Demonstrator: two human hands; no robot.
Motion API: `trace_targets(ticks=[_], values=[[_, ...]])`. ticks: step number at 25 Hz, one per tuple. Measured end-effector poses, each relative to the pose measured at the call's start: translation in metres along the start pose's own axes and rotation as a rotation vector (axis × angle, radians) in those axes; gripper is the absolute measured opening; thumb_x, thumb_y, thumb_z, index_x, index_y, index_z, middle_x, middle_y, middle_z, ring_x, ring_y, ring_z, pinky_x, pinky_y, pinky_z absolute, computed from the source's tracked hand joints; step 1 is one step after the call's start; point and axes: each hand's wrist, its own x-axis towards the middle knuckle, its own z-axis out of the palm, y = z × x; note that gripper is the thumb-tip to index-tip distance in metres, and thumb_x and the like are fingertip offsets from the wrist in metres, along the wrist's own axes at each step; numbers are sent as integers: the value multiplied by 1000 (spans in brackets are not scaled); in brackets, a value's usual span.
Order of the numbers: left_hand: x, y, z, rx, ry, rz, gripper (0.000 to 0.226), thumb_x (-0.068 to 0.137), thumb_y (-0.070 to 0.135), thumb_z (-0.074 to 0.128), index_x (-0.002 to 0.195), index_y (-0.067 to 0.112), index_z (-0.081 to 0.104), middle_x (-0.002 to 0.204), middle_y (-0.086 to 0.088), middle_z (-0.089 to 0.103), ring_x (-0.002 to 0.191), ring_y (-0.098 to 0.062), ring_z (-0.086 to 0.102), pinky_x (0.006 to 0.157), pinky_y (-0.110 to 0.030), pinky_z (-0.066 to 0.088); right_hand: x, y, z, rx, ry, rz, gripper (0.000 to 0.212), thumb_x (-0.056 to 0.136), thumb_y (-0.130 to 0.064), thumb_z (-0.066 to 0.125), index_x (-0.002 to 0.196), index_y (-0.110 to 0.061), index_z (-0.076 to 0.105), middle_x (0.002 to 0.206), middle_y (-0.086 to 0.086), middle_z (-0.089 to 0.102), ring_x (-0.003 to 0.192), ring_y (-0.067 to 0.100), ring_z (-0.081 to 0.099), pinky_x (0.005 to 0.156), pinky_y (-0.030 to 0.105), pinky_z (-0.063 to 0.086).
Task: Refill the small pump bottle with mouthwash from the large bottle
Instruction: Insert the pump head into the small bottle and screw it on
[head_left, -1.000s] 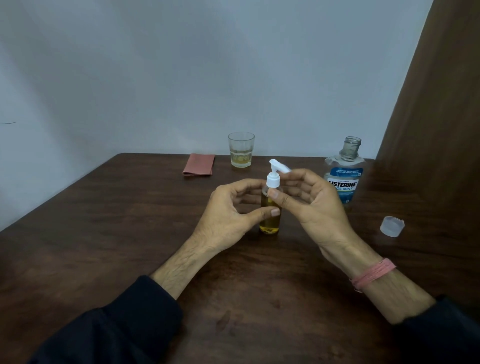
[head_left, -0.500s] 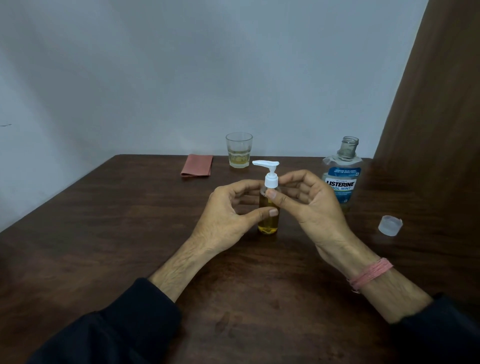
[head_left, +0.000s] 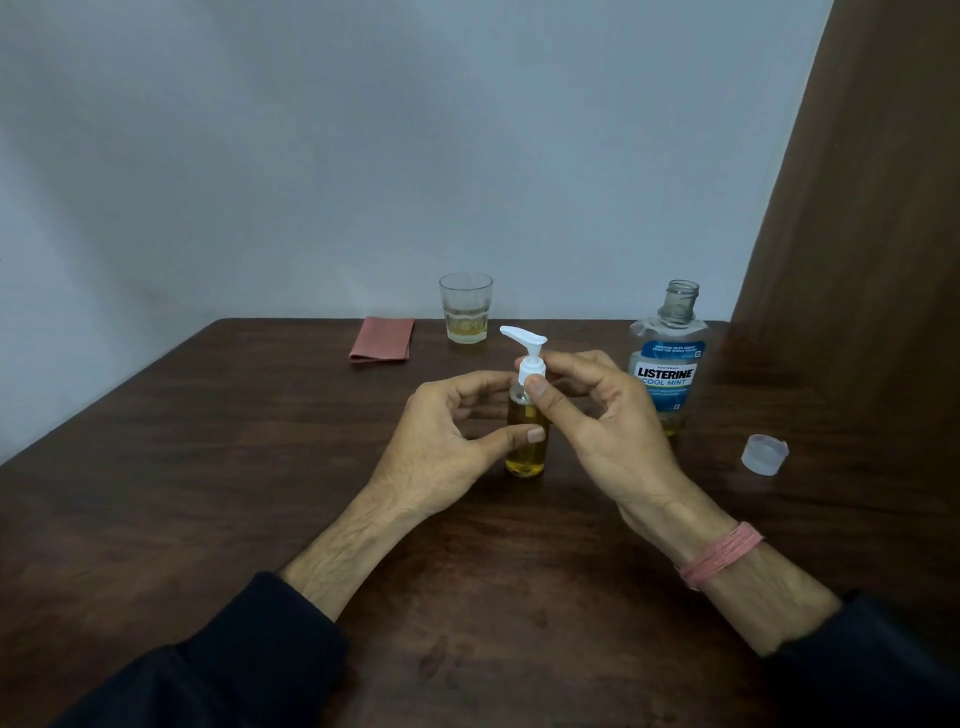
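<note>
Pump bottle (head_left: 526, 441), small, clear, filled with amber liquid to just under its shoulder; it stands upright on the dark wooden table (head_left: 208, 467), centre, between our hands.

Head view, item by item:
- Left hand (head_left: 447, 441): our thumb and curled fingers grip the bottle's body and steady it.
- Right hand (head_left: 602, 415): our thumb and forefinger pinch the white pump collar (head_left: 531, 368); the nozzle points left and away.
- Large bottle (head_left: 667, 364): uncapped, behind our right hand, upright, only a little yellowish liquid showing at its base.
- Cap (head_left: 763, 454): translucent, lying on the table to the right, well apart from both bottles.
- Glass (head_left: 466, 307): at the far edge, a shallow pale-yellow layer in it.
- Cloth (head_left: 383, 339): folded, reddish, left of the glass.

Step in hand, as we judge it: screwing the pump head home. To do it well we hold the body firmly against the table, keep the collar square to the neck so the thread does not cross, and turn only until snug.

Writing: the large bottle's label reads "LISTERINE" and "COOL MINT"; the smaller lines above and below are too fine to read.
</note>
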Motion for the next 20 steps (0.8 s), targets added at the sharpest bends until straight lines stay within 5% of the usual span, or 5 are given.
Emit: trace_targets(ticks=[12, 16, 20], values=[[-4, 2, 19, -13, 184, -26, 46, 82, 22, 105, 124, 31, 86, 114, 16, 90, 112, -3, 86, 107, -39, 68, -3, -6, 10, -51, 183, 13, 27, 90, -30, 88, 117, -25, 86, 106, -14, 69, 95, -4, 72, 62, 8, 57], [-5, 6, 25, -54, 214, -45, 46, 81, 19, 105, 118, 39, 85, 112, 18, 90, 111, -1, 85, 105, -33, 68, -2, -9, 11, -77, 195, 17, 25, 90, -34, 87, 115, -31, 84, 107, -15, 67, 101, 4, 74, 61, 20, 64], [-5, 8, 21, -69, 161, -44, 46, 87, 16, 101, 127, 30, 86, 120, 15, 89, 118, -4, 84, 110, -36, 66, -7, -6, 14, -90, 120, 48, 30, 91, -47, 84, 118, -40, 76, 117, -16, 64, 108, 6, 73, 84, 45, 69]])
